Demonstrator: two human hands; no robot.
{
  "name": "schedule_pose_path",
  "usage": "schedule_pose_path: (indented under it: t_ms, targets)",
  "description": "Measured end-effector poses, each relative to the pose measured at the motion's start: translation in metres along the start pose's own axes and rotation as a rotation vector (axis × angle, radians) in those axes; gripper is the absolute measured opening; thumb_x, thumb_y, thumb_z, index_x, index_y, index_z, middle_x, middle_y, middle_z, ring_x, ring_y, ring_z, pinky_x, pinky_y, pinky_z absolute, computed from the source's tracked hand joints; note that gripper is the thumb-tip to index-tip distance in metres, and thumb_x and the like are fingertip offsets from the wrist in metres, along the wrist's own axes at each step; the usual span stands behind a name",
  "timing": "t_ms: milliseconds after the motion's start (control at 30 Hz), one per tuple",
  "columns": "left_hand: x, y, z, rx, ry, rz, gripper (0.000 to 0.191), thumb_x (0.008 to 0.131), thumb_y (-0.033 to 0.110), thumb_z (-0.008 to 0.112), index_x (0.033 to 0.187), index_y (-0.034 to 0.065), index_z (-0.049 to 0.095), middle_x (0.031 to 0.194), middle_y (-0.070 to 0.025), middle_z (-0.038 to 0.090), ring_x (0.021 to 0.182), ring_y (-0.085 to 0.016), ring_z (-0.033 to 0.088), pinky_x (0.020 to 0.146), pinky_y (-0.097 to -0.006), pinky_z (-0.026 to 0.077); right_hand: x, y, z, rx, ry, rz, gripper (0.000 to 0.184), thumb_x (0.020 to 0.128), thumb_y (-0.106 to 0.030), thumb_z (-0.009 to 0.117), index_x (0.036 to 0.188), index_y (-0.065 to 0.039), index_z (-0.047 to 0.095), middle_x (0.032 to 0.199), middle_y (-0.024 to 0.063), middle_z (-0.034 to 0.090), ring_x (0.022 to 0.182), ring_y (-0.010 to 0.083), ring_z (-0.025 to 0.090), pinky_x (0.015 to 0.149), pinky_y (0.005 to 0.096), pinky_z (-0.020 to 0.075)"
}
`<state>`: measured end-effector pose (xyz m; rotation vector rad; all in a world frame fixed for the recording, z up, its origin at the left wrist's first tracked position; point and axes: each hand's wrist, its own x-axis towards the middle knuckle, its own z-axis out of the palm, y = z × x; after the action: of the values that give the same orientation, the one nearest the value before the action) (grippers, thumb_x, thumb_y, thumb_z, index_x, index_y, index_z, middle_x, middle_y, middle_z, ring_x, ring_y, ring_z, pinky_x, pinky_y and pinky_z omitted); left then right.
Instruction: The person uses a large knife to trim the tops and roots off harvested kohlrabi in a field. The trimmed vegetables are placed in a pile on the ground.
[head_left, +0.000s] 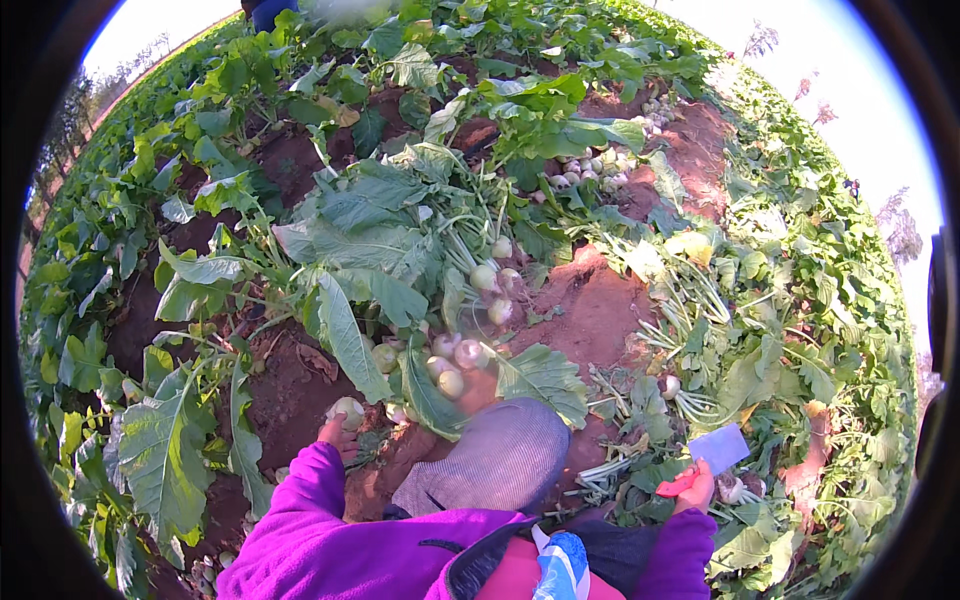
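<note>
My left hand (337, 437) is at a pale round turnip (347, 412) low on the left, its fingers around the near side. On the right, my right hand (694, 487) is closed on the red handle of a cleaver (719, 448), whose broad flat blade points up and away. Several trimmed turnips (451, 367) lie on the soil beyond my knee. Farther up, a bunch of turnips (495, 281) still has its leaves and roots. A turnip with cut stalks (730, 489) lies beside the blade.
Large leafy turnip plants (169, 442) stand close on the left. Cut leaves and stalks (697, 300) cover the ground on the right. A heap of turnips (592, 166) lies farther off on red soil (592, 300). Another person (271, 13) is partly visible at the top left.
</note>
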<state>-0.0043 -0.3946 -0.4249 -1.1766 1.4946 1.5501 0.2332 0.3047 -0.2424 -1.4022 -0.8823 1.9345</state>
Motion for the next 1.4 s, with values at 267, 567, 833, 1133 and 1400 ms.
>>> schedule_pose_path:
  t_ms: [267, 567, 833, 1133, 1400]
  targets:
    - [-0.064, 0.074, 0.126, 0.35, -0.254, 0.44, 0.052, 0.09, 0.036, 0.063, 0.129, 0.0035, 0.053, 0.115, -0.0144, 0.064, 0.081, -0.024, 0.065, 0.069, -0.0363, 0.052, -0.061, -0.039, 0.032, 0.219, -0.167, 0.032, 0.02, 0.094, -0.023, 0.059, 0.079, -0.015, 0.049, 0.064, -0.0056, 0.047, 0.053, 0.0088, 0.047, 0.051, 0.0275, 0.0427]
    - [-0.231, 0.119, 0.271, 0.643, -0.704, 0.725, 0.048, 0.094, 0.028, 0.061, 0.133, 0.0009, 0.053, 0.112, -0.0084, 0.066, 0.092, -0.017, 0.063, 0.083, -0.0287, 0.049, -0.044, -0.084, -0.062, 0.617, -0.112, -0.087, 0.014, 0.095, -0.021, 0.059, 0.085, -0.014, 0.051, 0.068, -0.0045, 0.053, 0.058, 0.0049, 0.054, 0.052, 0.0222, 0.0471]
    - [-0.357, 0.115, 0.383, 0.679, -1.032, 1.034, 0.041, 0.091, 0.013, 0.063, 0.127, -0.0042, 0.053, 0.109, -0.0132, 0.066, 0.095, -0.016, 0.062, 0.088, -0.0295, 0.05, -0.006, 0.004, -0.177, 0.675, 0.254, -0.269, 0.016, 0.093, -0.014, 0.059, 0.082, -0.012, 0.049, 0.068, 0.0001, 0.05, 0.057, 0.0138, 0.049, 0.058, 0.0346, 0.0459]
    - [-0.313, 0.059, 0.458, 1.945, -1.195, 1.08, 0.048, 0.081, 0.028, 0.075, 0.122, 0.0062, 0.061, 0.093, -0.009, 0.07, 0.082, -0.022, 0.07, 0.073, -0.0334, 0.056, 0.013, 0.062, -0.186, 0.435, 0.462, -0.126, 0.018, 0.087, -0.009, 0.067, 0.102, -0.007, 0.057, 0.076, 0.0052, 0.064, 0.062, 0.0199, 0.061, 0.057, 0.0346, 0.0511]
    - [-0.284, 0.07, 0.513, 1.837, -0.995, 0.949, 0.049, 0.08, 0.016, 0.074, 0.123, -0.0016, 0.057, 0.101, -0.0108, 0.071, 0.079, -0.018, 0.07, 0.071, -0.0299, 0.057, 0.216, -0.081, -0.287, 0.299, 0.622, -0.584, 0.02, 0.081, -0.006, 0.071, 0.099, -0.004, 0.063, 0.09, 0.0014, 0.064, 0.079, 0.0132, 0.059, 0.073, 0.0281, 0.0462]
